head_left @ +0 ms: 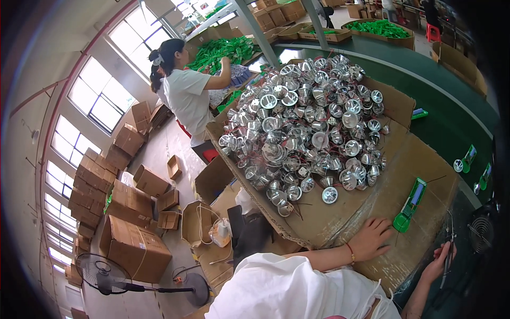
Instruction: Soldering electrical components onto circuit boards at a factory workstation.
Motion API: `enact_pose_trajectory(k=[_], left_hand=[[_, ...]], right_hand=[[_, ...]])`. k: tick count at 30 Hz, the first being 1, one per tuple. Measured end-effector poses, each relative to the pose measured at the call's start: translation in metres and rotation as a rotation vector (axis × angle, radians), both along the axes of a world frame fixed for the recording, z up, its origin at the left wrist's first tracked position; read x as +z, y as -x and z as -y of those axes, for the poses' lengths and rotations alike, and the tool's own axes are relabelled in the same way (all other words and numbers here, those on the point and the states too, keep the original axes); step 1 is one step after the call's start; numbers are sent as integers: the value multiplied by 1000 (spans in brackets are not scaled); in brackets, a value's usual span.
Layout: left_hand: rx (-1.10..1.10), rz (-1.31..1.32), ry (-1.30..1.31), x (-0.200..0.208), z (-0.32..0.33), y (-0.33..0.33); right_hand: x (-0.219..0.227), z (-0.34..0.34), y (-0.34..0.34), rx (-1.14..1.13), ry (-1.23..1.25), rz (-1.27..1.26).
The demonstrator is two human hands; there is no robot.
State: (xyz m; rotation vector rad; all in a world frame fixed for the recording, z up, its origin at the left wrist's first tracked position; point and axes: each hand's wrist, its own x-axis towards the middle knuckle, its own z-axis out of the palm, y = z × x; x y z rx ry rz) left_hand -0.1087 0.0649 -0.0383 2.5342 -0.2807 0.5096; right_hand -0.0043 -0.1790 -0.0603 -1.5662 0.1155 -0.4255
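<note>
My left hand (370, 240) lies palm down on the cardboard sheet (340, 226), fingers spread and holding nothing. Just beyond its fingertips is a green plastic torch housing (409, 207) with a blue-violet cell inside and a thin dark wire sticking out. At the right edge of the cardboard, my right hand (440, 255) is closed around a thin pen-like tool (449, 254) that stands nearly upright; its exact kind is hard to make out. Ahead rises a large heap of silvery lamp reflectors (319, 127) with red wires, and one loose reflector (329, 195) sits at its near edge.
A green conveyor belt (441, 114) curves past on the right, carrying green housings (469, 158) with reflectors. A dark coil (481, 234) stands beside my right hand. At the far left a co-worker (186, 90) handles green parts (226, 52). Cartons (133, 250) and a fan (103, 274) stand on the floor.
</note>
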Motion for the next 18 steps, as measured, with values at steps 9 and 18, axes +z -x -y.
enact_pose_trajectory(k=[9, 18], left_hand=[[-8, 70, 38, -3, -2, 1], [-20, 81, 54, -4, -3, 3]], right_hand=[[-10, 3, -3, 43, 39, 59], [-8, 1, -2, 28, 27, 41]])
